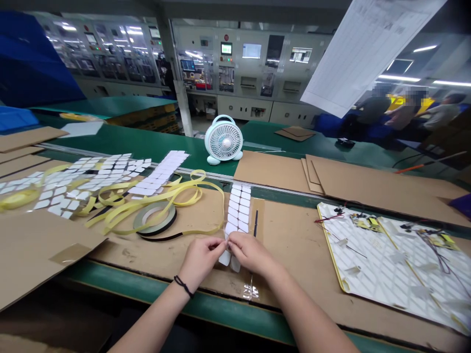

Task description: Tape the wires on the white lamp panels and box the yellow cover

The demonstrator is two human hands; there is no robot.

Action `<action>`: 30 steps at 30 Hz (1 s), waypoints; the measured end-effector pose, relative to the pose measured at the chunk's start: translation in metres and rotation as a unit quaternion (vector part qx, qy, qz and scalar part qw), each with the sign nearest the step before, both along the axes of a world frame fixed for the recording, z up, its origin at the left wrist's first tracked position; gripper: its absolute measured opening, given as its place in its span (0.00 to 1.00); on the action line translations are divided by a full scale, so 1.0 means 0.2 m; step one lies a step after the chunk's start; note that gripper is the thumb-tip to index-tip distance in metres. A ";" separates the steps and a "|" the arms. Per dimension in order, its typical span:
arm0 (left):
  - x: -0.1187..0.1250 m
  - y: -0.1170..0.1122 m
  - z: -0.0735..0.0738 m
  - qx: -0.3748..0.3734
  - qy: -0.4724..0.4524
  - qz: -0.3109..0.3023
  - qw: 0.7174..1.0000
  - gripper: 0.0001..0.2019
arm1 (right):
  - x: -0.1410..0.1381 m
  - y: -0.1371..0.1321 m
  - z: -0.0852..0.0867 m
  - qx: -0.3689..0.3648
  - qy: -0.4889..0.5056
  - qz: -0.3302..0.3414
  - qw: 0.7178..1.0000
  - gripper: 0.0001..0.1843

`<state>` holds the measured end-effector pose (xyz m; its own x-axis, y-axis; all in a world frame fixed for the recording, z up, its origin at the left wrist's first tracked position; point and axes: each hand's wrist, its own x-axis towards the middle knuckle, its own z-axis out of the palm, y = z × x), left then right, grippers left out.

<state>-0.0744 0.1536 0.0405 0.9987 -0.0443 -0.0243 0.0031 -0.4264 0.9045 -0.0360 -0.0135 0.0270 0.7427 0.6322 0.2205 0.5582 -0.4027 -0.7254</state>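
My left hand [201,256] and my right hand [248,249] meet over the lower part of a strip of white stickers [239,206]. Thumb and forefinger of each hand are pinched together, tips touching or nearly so; whatever lies between them is too small to make out. The strip has two columns of rounded white pieces and lies on a cardboard sheet [290,245]. A short black strip [255,223] lies just right of it. To the left are a roll of tape [156,218] and loose loops of yellow tape [191,196].
More white sticker sheets [110,171] are spread at left, with a cardboard piece [40,245] in front. A light blue fan [224,141] stands behind the strip. On the right lies a white panel [393,264] with wires. Cardboard sheets [368,181] lie behind it; people sit far right.
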 end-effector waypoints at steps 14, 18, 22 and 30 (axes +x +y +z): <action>0.07 0.02 0.00 -0.158 0.048 0.079 0.983 0.14 | 0.06 -0.01 -0.03 0.245 0.175 -0.104 0.948 0.09; 0.05 0.01 0.00 -0.239 0.103 0.071 0.963 0.16 | 0.08 -0.01 -0.04 0.224 0.166 -0.064 0.958 0.14; 0.05 -0.01 0.01 -0.248 0.119 0.092 0.957 0.18 | 0.08 0.01 -0.06 0.200 0.166 -0.092 0.961 0.12; 0.04 0.00 0.02 -0.187 0.124 0.099 0.970 0.27 | 0.07 0.02 -0.01 0.160 0.155 -0.077 0.972 0.14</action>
